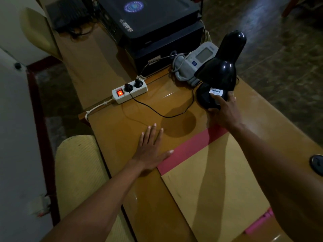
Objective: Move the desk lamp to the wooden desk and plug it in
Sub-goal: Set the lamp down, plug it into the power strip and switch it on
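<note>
Black desk lamp sits on the glossy wooden desk at far right, its round base under the right hand, its cord running in a slack loop left to a plug in the white power strip, whose red switch glows. Judging by that, lamp looks placed and plugged, w/ only final positioning left. Risks from here: lamp's shade leans well off its base, so a nudge or quick release by the right hand could tip it toward the grey blood-pressure monitor just beside it on the far side; a drag to the right could tighten the cord and pull the plug or shift the strip, which sits close to the desk's left edge; the slick top gives the base little grip. Right arm reaches far fwd, palm down, fingers wrapped over the near rim of the base, thumb on its near-left side. Left hand lies flat on the desk nearer the camera, fingers straight and slightly spread, thumb out to the right beside a red strip, holding nothing, prob. bracing.
</note>
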